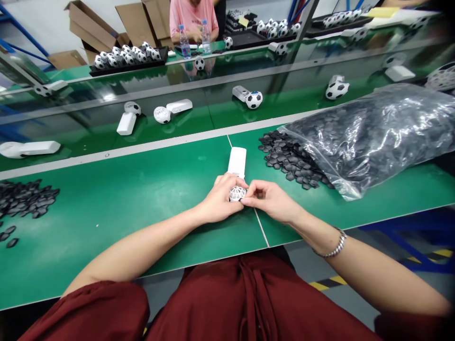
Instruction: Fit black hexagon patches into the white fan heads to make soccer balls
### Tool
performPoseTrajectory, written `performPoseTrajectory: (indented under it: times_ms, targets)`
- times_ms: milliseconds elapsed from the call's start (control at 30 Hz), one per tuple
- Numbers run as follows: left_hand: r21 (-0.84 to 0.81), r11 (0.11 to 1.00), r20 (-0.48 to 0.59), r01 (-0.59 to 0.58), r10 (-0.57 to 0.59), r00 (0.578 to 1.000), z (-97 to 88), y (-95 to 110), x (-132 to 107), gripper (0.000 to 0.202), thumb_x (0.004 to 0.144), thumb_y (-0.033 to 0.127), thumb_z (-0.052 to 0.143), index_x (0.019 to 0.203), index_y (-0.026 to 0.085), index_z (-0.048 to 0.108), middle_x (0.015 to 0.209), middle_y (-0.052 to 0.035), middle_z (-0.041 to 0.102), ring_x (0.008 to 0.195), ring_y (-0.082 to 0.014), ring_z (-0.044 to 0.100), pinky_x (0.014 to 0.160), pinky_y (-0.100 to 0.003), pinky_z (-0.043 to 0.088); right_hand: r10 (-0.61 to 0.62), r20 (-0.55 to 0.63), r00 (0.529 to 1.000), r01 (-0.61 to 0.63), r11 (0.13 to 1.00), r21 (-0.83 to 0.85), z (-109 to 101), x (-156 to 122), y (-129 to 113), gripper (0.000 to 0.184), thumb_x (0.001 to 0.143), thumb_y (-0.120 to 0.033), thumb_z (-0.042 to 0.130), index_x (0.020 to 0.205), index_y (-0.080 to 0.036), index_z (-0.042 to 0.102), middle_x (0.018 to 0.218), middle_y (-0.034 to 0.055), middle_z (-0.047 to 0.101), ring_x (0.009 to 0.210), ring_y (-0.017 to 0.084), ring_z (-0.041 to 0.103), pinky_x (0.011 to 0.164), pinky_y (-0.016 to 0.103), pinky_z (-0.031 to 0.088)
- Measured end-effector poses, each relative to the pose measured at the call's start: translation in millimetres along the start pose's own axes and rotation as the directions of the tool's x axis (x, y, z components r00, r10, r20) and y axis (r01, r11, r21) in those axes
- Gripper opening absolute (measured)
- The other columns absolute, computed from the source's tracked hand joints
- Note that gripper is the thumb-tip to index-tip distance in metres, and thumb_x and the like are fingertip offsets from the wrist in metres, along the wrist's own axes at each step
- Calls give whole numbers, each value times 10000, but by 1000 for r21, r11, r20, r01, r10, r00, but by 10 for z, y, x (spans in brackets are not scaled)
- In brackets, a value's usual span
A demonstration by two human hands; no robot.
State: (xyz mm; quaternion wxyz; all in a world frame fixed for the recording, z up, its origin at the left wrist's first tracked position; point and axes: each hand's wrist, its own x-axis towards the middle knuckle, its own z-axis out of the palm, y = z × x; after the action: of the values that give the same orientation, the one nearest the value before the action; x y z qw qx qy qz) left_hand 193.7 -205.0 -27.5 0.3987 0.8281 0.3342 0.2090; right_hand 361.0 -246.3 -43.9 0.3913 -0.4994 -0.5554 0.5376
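My left hand (219,200) is closed round a white openwork ball (237,192), thumb at its near side and fingers over the far side. A white rectangular body (237,161) joins the ball and lies on the green table, pointing away from me. At the ball's right edge, the thumb and forefinger of my right hand (272,200) are pinched together. Whatever lies between those fingertips is too small to make out. To the right is a heap of black pentagon-shaped pieces (289,158), spilling from a clear plastic bag (377,132).
More black pieces (26,196) lie at the far left. Beyond the table's pale rail, several white units with football-patterned balls (254,99) rest on a green conveyor (209,113). Across it sits a person in a pink top (194,21), near a tray of footballs (128,56).
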Motion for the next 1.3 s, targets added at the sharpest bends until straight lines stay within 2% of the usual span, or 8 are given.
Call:
performPoseTrajectory:
  times_ms: [167, 333, 533, 700, 867, 1033, 1200, 1300]
  targets:
    - [-21, 1000, 64, 2, -1, 998, -58, -15, 21, 368, 632, 152, 639, 976, 221, 528, 1064, -29, 500, 1084, -234, 432, 980, -419, 305, -78, -28, 997, 70, 975, -212, -200, -22, 43, 230, 712, -387, 640, 726, -178, 543, 695, 7, 564, 605, 131, 506, 584, 274, 431]
    - [-48, 996, 99, -70, 75, 992, -127, -92, 8, 385, 676, 205, 658, 1028, 223, 506, 1132, -45, 474, 1136, -222, 421, 1015, -403, 286, -266, -177, 948, 40, 647, -761, -640, -78, 175, 197, 751, -301, 625, 915, -192, 626, 899, 64, 568, 698, 168, 552, 695, 331, 458]
    - [6, 998, 68, -55, 54, 996, -118, -82, -14, 410, 680, 264, 679, 1042, 224, 491, 1197, -69, 435, 1181, -239, 382, 1034, -436, 266, -273, -78, 959, 72, 499, -863, -735, -87, 240, 127, 815, -212, 529, 865, -166, 636, 847, 72, 591, 791, 200, 572, 739, 326, 457]
    - [57, 989, 47, 134, -137, 989, -273, -111, -65, 581, 612, 247, 700, 1146, 197, 476, 1164, -90, 413, 1137, -264, 419, 1006, -454, 312, -245, 3, 970, 140, 547, -825, -738, -67, 175, 107, 818, -230, 498, 808, -188, 595, 759, 44, 549, 679, 173, 546, 661, 312, 451]
    - [3, 1000, 217, 26, -25, 976, -496, -177, -56, 578, 639, 220, 684, 1185, 236, 497, 1177, -60, 464, 1107, -218, 471, 998, -385, 340, -274, 50, 960, 206, 578, -790, -654, -18, 153, 114, 823, -197, 448, 750, -208, 534, 753, 35, 554, 677, 173, 538, 628, 302, 443]
    - [4, 1000, 238, 12, -13, 971, -526, -172, -51, 587, 649, 198, 664, 1207, 233, 486, 1206, -61, 470, 1114, -214, 475, 993, -368, 347, -266, 28, 964, 184, 583, -791, -613, -26, 145, 76, 821, -217, 464, 773, -221, 524, 740, 25, 566, 668, 187, 545, 624, 315, 436]
    - [77, 995, 106, 62, -70, 992, -361, -145, -86, 610, 628, 281, 695, 1188, 201, 469, 1196, -85, 478, 1134, -251, 444, 986, -411, 342, -82, -14, 997, 56, 784, -619, -572, -94, 130, 137, 845, -320, 447, 787, -220, 520, 598, -21, 537, 535, 155, 546, 540, 286, 442]
    - [110, 991, 51, 82, -88, 995, -292, -137, -77, 579, 634, 308, 695, 1156, 183, 479, 1158, -90, 495, 1112, -251, 453, 970, -410, 352, -40, 16, 999, 43, 891, -452, -511, -91, 102, 165, 822, -337, 494, 890, -205, 564, 713, 12, 615, 605, 158, 591, 567, 282, 486]
